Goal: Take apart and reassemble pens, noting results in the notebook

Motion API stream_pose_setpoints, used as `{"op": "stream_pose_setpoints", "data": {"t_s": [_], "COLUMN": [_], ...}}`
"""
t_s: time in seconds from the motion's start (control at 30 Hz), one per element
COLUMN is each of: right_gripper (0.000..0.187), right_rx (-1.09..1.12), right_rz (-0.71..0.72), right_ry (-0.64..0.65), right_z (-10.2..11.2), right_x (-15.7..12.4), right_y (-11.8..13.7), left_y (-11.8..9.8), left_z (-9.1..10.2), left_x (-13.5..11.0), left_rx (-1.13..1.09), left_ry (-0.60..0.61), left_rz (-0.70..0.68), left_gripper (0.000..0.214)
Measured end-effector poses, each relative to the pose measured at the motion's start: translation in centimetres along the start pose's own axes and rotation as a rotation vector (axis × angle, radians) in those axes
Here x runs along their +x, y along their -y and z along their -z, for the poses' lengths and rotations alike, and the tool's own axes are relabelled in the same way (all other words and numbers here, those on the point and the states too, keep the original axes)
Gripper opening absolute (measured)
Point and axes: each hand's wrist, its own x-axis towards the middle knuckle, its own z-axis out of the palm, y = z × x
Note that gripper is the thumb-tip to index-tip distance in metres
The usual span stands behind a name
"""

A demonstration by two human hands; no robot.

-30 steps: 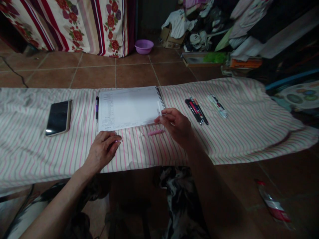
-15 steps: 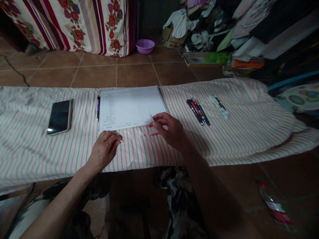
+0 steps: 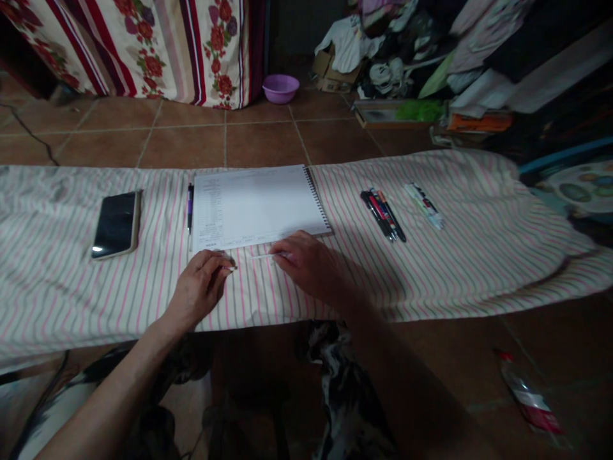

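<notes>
My left hand point(image 3: 201, 281) rests on the striped cloth below the notebook's lower left corner. Its fingertips are pinched on a small whitish piece point(image 3: 232, 268), mostly hidden and too small to name. Just below the notebook's lower edge, my right hand point(image 3: 306, 262) is closed on a slim pale pen-like stick point(image 3: 262, 256), which points left toward the other hand. A gap separates the stick's tip from the left fingers. The spiral notebook point(image 3: 258, 204) lies open at a mostly blank white page, with small print along its left and bottom edges.
A purple and black pen point(image 3: 190, 207) lies along the notebook's left side, and a phone point(image 3: 115, 223) farther left. Several pens point(image 3: 383, 214) lie to the right, beside whitish pens point(image 3: 426, 204). A bottle point(image 3: 529, 396) is on the floor, lower right.
My right hand has moved left and slightly down, turning the pale stick from slanting upward to nearly level. A pink part beneath that hand is now out of sight. My left hand stays put.
</notes>
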Motion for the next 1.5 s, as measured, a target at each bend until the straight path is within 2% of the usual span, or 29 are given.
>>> {"op": "stream_pose_setpoints", "data": {"t_s": [0.17, 0.5, 1.07, 1.5], "right_gripper": [0.012, 0.020, 0.018, 0.019], "right_rx": [-0.049, -0.167, -0.101, -0.107], "right_rz": [0.092, 0.062, 0.111, 0.104], "right_ry": [0.047, 0.173, 0.075, 0.085], "right_z": [-0.9, -0.9, -1.4, -1.2], "right_x": [0.2, 0.8, 0.8, 0.7], "right_y": [0.0, 1.8, 1.8, 1.9], "left_y": [0.0, -0.2, -0.5, -0.4], "left_z": [0.1, 0.1, 0.7, 0.6], "left_x": [0.0, -0.1, -0.1, -0.1], "left_rx": [-0.037, -0.032, -0.020, -0.007], "left_ry": [0.021, 0.008, -0.042, -0.021], "left_rz": [0.049, 0.070, 0.140, 0.109], "left_gripper": [0.010, 0.010, 0.010, 0.006]}}
